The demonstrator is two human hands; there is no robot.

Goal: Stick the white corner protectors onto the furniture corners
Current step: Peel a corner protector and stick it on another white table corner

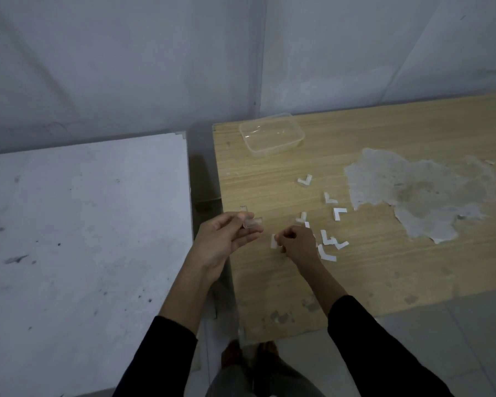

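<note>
Now — left grip [226, 239] clamps protector [252, 223] | right grip [297, 243] pinches white piece [274, 242] | tub [271, 134] on table [384, 267]

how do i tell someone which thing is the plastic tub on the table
Find the wooden table on the right, with the patch of peeled veneer. At its far left corner sits the plastic tub. It is the only clear, box-shaped thing; the rest are small white L-shaped corner protectors.

Head view, down onto wooden table [384, 267]

strip [273, 241] half inside right hand [297, 243], table [413, 133] cropped
</note>
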